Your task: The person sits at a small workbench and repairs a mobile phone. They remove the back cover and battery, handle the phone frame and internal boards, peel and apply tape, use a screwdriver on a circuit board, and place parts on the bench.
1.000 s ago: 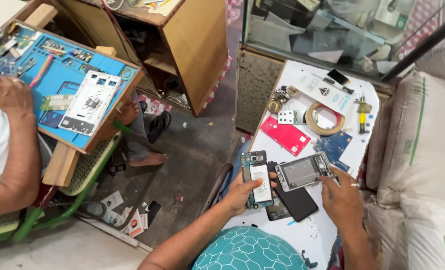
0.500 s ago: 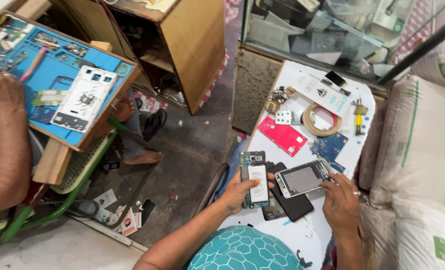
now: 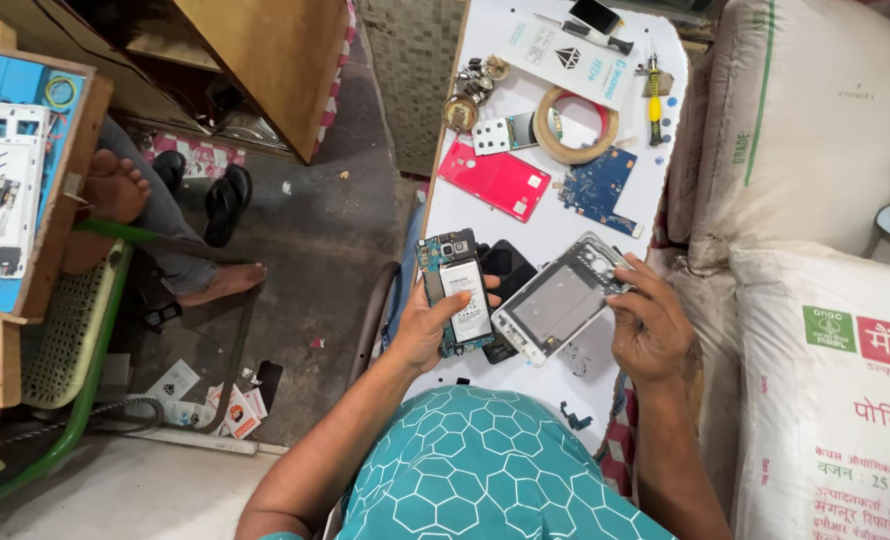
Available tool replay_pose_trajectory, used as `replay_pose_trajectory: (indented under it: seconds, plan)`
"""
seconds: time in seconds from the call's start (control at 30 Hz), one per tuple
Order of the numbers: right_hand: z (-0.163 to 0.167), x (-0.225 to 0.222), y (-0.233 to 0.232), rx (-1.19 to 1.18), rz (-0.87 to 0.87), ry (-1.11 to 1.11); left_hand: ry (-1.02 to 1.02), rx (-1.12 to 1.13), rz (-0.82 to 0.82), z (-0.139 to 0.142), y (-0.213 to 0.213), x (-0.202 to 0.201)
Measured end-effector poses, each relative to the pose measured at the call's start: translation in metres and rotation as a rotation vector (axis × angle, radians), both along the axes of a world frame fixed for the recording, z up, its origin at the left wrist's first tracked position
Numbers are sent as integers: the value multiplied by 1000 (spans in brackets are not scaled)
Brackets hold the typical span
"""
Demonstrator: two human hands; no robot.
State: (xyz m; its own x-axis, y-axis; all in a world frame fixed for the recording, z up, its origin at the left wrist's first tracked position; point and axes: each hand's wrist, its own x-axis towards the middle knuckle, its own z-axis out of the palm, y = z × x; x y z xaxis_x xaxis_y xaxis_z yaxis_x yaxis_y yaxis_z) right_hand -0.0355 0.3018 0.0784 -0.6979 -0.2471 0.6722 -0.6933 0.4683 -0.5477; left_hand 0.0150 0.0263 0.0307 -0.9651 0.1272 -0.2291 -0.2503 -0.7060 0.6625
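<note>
Phone body (image 3: 459, 292), battery side up, sits clamped in your left hand (image 3: 427, 328) over the near desk (image 3: 575, 375); your right hand (image 3: 649, 322) pinches the silver frame (image 3: 559, 300) beside it, tilted for inspection. Far off lie a red rectangular cover (image 3: 494, 179) and white printed card (image 3: 562, 62); right, white sacks (image 3: 833, 400) carry red-green labels.

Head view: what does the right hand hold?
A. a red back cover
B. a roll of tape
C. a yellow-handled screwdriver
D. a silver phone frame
D: the right hand grips the silver phone frame by its upper corner, while the red cover, tape roll and screwdriver lie on the white table.
</note>
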Motion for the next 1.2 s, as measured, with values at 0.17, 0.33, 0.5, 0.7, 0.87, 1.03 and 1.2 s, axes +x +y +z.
replay_pose_trajectory:
  seconds: [0.17,0.33,0.5,0.7,0.87,1.03,1.2]
  plan:
    - [-2,3,-9,-23,111,-30,26,-15,-41,-7,7,4]
    - [-10,6,-17,-58,139,-111,-21,-162,-13,-16,13,8]
    - [0,7,-22,24,112,-148,-44,-162,-17,-23,15,8]
    - [39,-6,-38,98,67,-250,-26,-362,-74,-24,24,13]
    - [55,-34,-63,303,214,-589,71,-387,-166,-17,33,19]
    - [53,-47,-69,392,319,-750,112,-385,-207,-14,36,20]
    - [45,-48,-68,284,355,-847,165,-378,-208,-12,39,18]
